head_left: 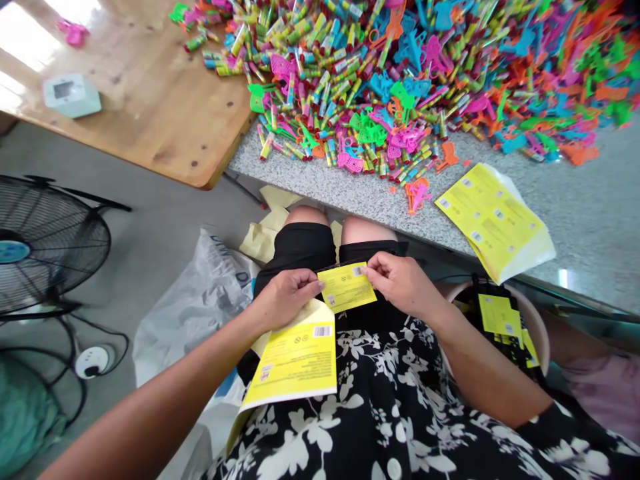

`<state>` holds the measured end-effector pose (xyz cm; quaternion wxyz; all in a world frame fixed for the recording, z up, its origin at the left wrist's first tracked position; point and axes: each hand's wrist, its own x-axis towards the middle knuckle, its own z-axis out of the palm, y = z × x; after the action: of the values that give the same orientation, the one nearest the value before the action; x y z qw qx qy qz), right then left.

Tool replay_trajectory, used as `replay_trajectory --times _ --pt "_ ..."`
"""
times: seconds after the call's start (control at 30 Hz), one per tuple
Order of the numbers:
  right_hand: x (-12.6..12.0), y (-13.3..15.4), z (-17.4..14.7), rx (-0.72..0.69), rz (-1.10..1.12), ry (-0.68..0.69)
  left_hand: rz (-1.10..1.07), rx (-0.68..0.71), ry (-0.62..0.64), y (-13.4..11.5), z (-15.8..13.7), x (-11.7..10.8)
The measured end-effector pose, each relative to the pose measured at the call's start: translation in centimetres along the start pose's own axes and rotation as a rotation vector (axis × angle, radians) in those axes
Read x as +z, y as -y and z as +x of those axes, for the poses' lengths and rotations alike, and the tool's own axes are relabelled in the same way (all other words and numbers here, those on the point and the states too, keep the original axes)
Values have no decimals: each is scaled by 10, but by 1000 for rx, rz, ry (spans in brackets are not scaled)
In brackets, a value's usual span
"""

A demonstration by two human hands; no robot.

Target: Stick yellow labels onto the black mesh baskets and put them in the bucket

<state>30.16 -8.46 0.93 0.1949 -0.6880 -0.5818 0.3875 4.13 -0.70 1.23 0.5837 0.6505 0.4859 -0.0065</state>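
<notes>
A small yellow label with black print and a barcode is stretched between my hands above my lap. Its left corner is at the thumb of my left hand, which is closed in a pinch. My right hand pinches the label's upper right corner. Below my left hand, a larger yellow label sheet with a pale backing lies across my lap; whether those fingers also grip it is hidden.
A heap of colourful plastic pieces and small tubes covers the grey speckled table. A stack of yellow label sheets lies at its edge. Below stands a bin with labelled black items. A fan is at left.
</notes>
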Motion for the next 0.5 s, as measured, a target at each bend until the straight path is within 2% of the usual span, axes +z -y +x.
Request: replay_trajectory --times 0.17,0.5 --pt "3 4 4 50 -9 -34 38 -74 -11 -4 2 4" --pt "7 5 9 98 -95 -47 78 -133 -73 -10 4 9"
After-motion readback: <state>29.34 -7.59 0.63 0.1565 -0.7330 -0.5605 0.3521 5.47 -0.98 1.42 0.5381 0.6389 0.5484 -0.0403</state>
